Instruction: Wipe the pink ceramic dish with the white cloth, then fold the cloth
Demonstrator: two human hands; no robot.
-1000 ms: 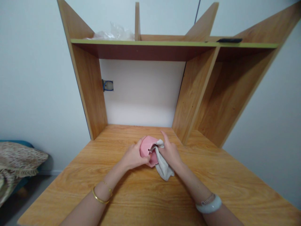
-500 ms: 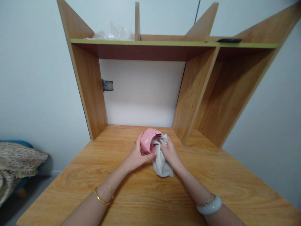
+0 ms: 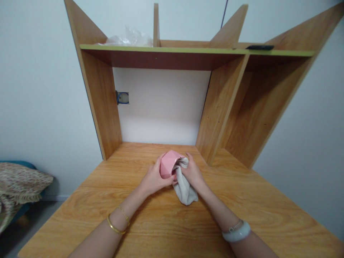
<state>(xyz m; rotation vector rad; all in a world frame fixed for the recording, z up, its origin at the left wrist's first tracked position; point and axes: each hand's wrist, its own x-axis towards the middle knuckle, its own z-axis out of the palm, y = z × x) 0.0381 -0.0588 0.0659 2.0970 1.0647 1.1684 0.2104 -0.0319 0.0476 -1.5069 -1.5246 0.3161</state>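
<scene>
A pink faceted pot (image 3: 168,163) is tilted with its opening turned to the right, above the wooden desk. My left hand (image 3: 156,178) is wrapped round its left side, the thumb near the lower rim. In my right hand (image 3: 192,172) is a light grey cloth (image 3: 185,190), pushed partly into the opening. The rest of the cloth hangs down below the rim. Some of my right fingers are hidden by the cloth and the pot.
The wooden desk (image 3: 150,222) carries a shelf unit (image 3: 161,53) at its back. On that shelf lie a clear plastic bag (image 3: 131,38) and a flat black object (image 3: 259,47). A wall socket box (image 3: 123,98) with blue wire is at the left. A patterned blanket (image 3: 21,181) lies at far left.
The pot has turned slightly in my left hand, and its opening faces a little lower. My right hand has shifted with the cloth at the rim.
</scene>
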